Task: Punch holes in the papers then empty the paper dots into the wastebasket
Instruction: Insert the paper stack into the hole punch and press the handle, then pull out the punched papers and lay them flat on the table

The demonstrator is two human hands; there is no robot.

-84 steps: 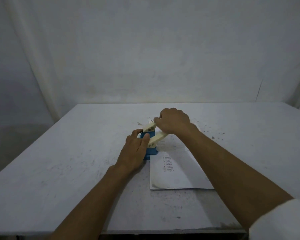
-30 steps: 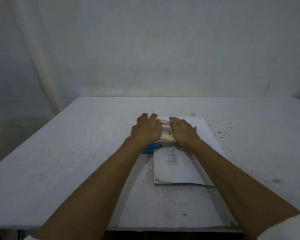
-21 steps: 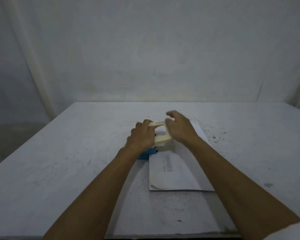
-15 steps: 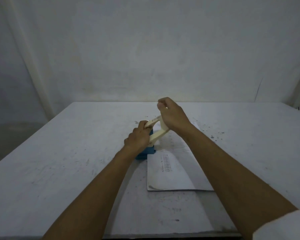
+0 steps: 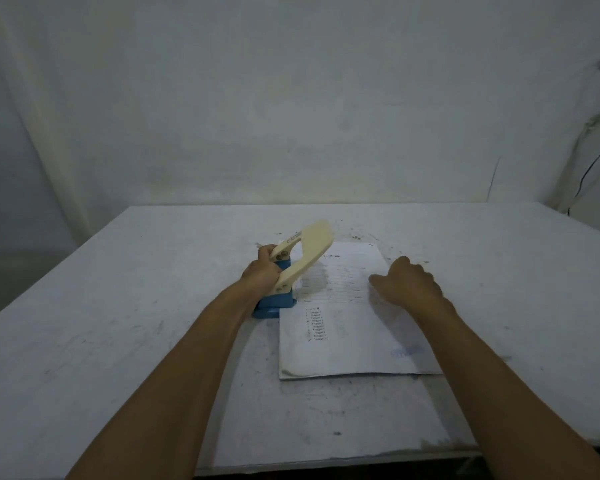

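A hole punch with a blue base point(image 5: 272, 304) and a cream lever point(image 5: 309, 252) stands mid-table, its lever raised. My left hand point(image 5: 262, 273) grips the punch at its left side. A printed sheet of paper point(image 5: 347, 327) lies flat to the right, its left edge tucked into the punch. My right hand point(image 5: 404, 285) rests palm down on the paper's upper right part, holding nothing. No wastebasket is in view.
The white table point(image 5: 118, 323) is scuffed and speckled with dark marks near its far middle. A pale curtain hangs behind it. A thin dark cable point(image 5: 589, 164) runs down the wall at the far right.
Both hands pressed the lever down, then the right hand lifted it. Now the right hand has let go of the lever and dropped onto the paper; the lever stays raised.
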